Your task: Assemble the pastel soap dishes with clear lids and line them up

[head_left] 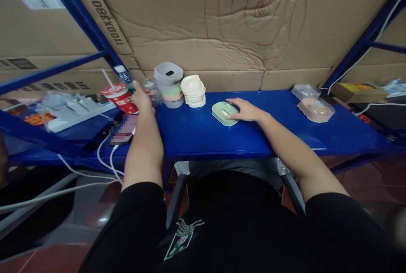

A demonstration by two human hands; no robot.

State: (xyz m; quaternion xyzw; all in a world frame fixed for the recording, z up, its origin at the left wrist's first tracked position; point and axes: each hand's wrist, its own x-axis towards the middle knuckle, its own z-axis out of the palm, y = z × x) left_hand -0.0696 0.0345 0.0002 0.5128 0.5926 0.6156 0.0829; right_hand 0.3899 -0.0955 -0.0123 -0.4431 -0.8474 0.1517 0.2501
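Note:
A light green, rounded plastic lid [217, 111] with a pale oval inset lies on the blue table. My right hand [247, 110] holds it from the right, thumb near the inset and fingers at the far edge. My left hand [142, 97] reaches to the back left, beside crumpled-looking clear plastic [149, 82]; whether its partly hidden fingers grip that plastic is unclear. Right of that hand stands a stack of grey, green and peach plastic boxes [168, 74], topped by a grey one with a dark oval. A stack of cream-coloured pieces [193, 89] adjoins it.
Left of my left arm are a red paper cup [122, 100] with a straw, a bottle [123, 74] and a phone [122, 131] with white cables. At the right sit a pink box [315, 110] and a clear-covered one [305, 91]. Cardboard [177, 19] walls the back.

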